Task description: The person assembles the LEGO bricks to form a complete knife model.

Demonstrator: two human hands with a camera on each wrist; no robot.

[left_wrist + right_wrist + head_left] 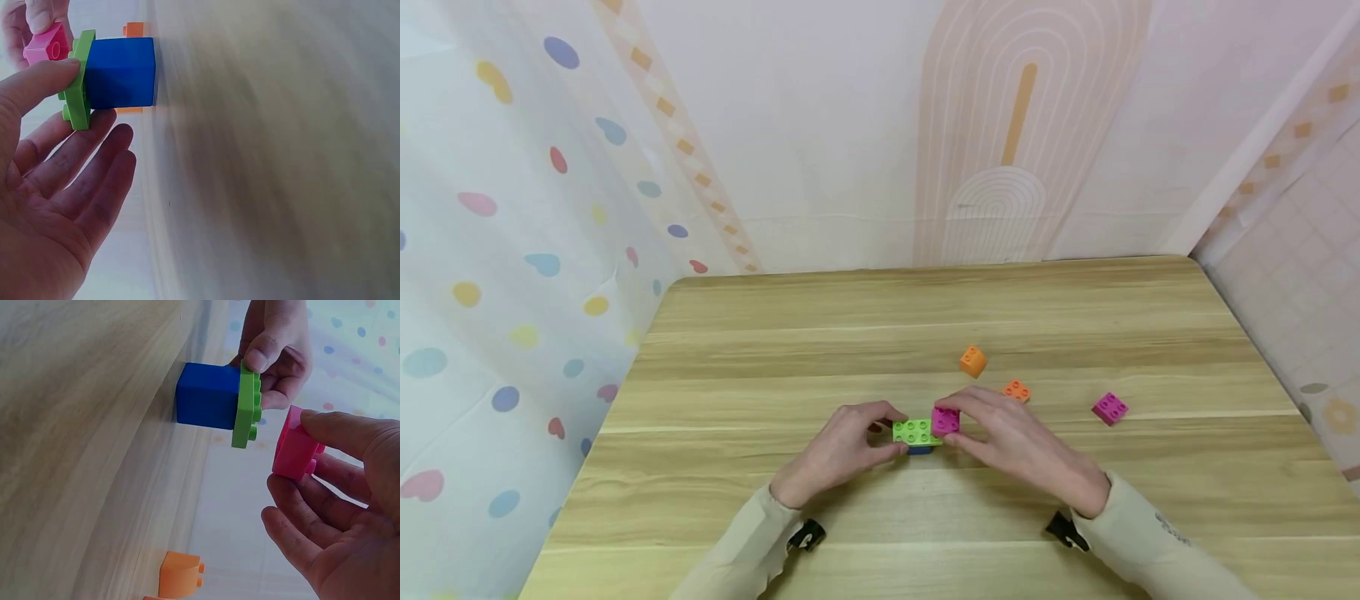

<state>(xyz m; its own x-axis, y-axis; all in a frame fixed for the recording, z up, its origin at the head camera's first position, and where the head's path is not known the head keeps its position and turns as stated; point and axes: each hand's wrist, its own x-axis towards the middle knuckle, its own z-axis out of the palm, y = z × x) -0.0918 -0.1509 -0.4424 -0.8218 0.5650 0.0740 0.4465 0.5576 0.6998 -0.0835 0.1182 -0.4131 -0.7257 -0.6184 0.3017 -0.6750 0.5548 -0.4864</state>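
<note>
A thin green building plate [912, 432] with studs on top sits on a blue block [209, 395], which stands on the table. My left hand [850, 442] grips the green plate at its left end, thumb on the near edge and fingers at the far side. Between the thumb and fingers of my right hand [1011, 433] is a pink block [296, 445], studs up. In the right wrist view a gap shows between the pink block and the plate's studs; from the head it overlaps the plate's right end.
An orange block with a curved side [973, 362] lies behind the hands on the wooden table [760, 358]. A flat orange block [1017, 391] is just beyond my right hand, and a second pink block [1109, 408] farther right. Patterned curtains [820, 150] hang behind the table.
</note>
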